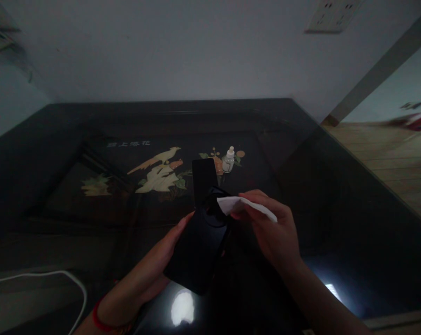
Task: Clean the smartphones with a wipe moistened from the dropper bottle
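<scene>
Phone [198, 251] is gripped by left hand [160, 260]; right hand [276, 228] pinches tissue [230, 203] above glossy table [311, 186], near wall [168, 56].

It looks a home — pictured tabletop [287, 149], wood-look floor [381, 149].

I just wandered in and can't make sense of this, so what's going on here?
A person is working with two bare hands at a dark, glossy table. The left hand holds a dark phone-shaped object, and the right hand pinches a white tissue-like piece by its upper end; whether the two touch is unclear. Beyond, a dark flat rectangle lies near a small upright dropper bottle.
</scene>
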Demonstrator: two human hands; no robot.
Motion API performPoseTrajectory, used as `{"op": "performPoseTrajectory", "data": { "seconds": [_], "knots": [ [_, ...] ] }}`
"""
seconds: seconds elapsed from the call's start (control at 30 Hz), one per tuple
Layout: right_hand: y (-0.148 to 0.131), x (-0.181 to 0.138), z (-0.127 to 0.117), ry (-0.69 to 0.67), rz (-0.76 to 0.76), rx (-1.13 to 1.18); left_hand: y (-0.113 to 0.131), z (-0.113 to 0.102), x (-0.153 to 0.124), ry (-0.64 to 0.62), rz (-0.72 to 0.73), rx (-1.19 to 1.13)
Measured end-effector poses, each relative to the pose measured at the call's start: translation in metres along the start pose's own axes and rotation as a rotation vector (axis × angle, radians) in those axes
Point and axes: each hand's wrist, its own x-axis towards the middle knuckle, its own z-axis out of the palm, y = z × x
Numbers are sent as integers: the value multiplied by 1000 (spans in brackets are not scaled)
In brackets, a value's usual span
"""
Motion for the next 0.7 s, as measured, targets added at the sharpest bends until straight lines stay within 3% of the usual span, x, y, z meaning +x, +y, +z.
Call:
{"op": "performPoseTrajectory", "data": {
  "seconds": [0.23, 0.37, 0.47, 0.57, 0.7],
  "knots": [
    [-2, -1, -1, 20, -107, -55, 0, -4, 0, -59, 9, -20],
    [-16, -4, -9, 17, -298, -488, -1, -4, -1, -59, -2, -30],
    [-25, 0, -14, -216, -556, -838, -2, -2, -3, -28, -11, -49],
    [-25, 12, -14, -491, -854, -1044, -2, 1, -4, -12, -15, -88],
    [-18, 24, -19, -655, -979, -1194, -1, 0, -5, 3, 6, -132]
  ]
}}
